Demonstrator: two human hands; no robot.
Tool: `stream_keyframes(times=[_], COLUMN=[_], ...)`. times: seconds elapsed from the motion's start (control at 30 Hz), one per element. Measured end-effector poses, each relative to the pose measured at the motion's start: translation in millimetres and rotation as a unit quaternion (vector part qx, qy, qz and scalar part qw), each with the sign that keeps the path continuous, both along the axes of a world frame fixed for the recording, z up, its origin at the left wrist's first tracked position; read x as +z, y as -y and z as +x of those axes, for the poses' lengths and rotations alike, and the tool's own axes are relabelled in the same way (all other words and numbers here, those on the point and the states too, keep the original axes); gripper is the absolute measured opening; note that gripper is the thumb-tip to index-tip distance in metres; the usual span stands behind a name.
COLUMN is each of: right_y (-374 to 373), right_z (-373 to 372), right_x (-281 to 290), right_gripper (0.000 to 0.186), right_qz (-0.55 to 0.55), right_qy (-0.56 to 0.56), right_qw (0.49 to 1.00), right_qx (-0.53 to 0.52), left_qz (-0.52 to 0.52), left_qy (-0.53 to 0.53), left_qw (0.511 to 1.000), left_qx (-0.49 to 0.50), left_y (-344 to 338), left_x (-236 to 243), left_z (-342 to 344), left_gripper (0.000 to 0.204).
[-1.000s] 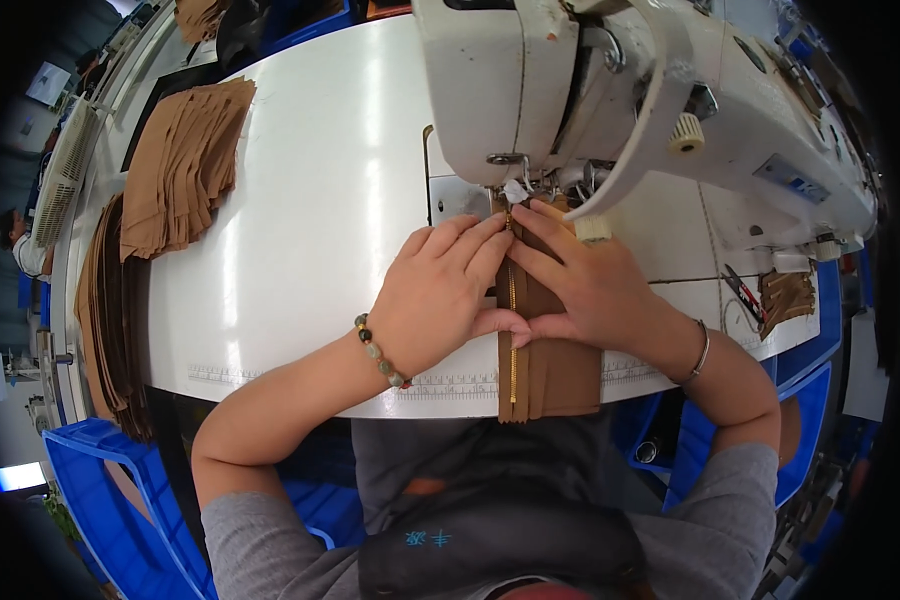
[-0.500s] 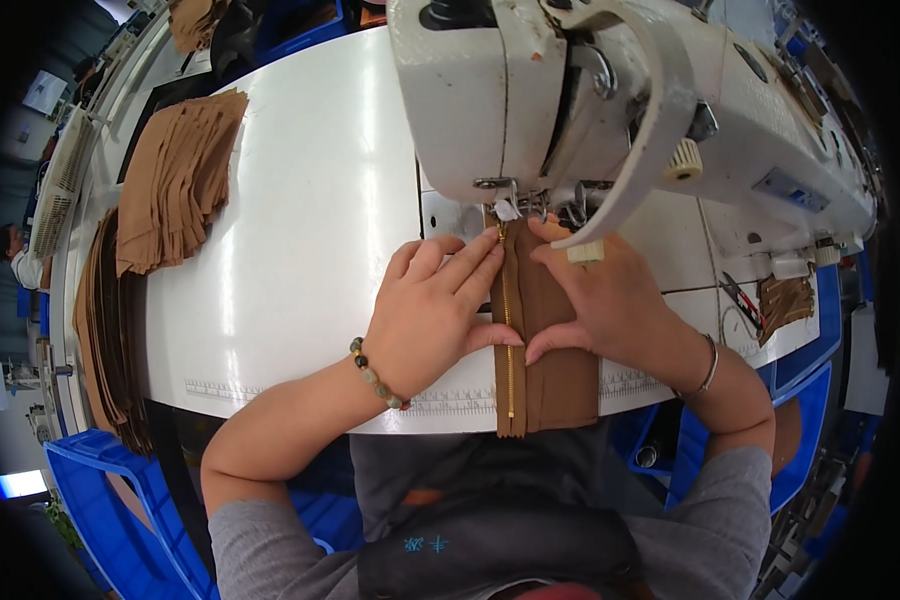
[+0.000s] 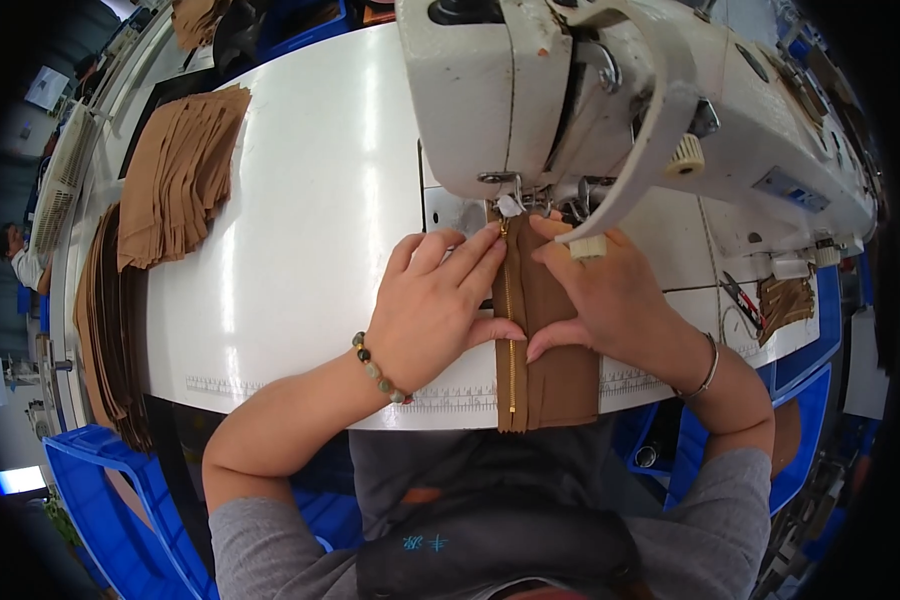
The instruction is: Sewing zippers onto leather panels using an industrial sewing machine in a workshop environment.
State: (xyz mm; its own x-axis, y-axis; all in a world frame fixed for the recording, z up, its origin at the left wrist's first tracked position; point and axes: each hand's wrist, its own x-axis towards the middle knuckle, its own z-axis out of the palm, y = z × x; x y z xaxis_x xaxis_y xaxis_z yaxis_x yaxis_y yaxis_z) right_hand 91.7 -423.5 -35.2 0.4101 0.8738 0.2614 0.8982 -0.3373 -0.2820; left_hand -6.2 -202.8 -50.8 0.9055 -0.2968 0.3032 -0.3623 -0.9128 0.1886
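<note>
A brown fabric piece [image 3: 565, 390] with a gold-toothed zipper [image 3: 512, 385] along its left side lies on the white table. Its far end runs under the presser foot area [image 3: 510, 206] of a white sewing machine [image 3: 470, 105]. My left hand [image 3: 428, 305] rests flat with fingers stretched, fingertips on the zipper tape near the foot and thumb across the teeth. To the right, my right hand [image 3: 610, 300] lies on the fabric, fingers and thumb spread apart. Its fingertips are partly hidden behind the machine's curved white guard [image 3: 660, 140].
Stacked brown fabric pieces [image 3: 180, 175] lie at the table's left, with longer brown strips [image 3: 110, 330] hanging over its edge. Red-handled snips [image 3: 740, 298] and a small brown bundle [image 3: 785, 305] sit at right. Blue crates [image 3: 120, 500] stand below. Another person [image 3: 20, 255] sits far left.
</note>
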Motion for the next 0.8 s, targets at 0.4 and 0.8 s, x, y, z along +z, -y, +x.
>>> stream_keyframes(times=[0.4, 0.8], right_y=[-7.3, -12.3], right_z=[2.1, 2.1], right_x=[-17.5, -5.7], right_gripper=[0.100, 0.102], right_qz=[0.032, -0.028], right_qy=[-0.014, 0.040], right_qw=[0.999, 0.998], right_qx=[0.033, 0.028], left_qz=[-0.011, -0.042], left_qy=[-0.001, 0.077], left_qw=[1.000, 0.993], left_qx=[-0.008, 0.082], left_y=[-4.0, -55.9], left_x=[-2.0, -4.9], left_z=[-0.5, -66.6], left_gripper=[0.080, 0.052])
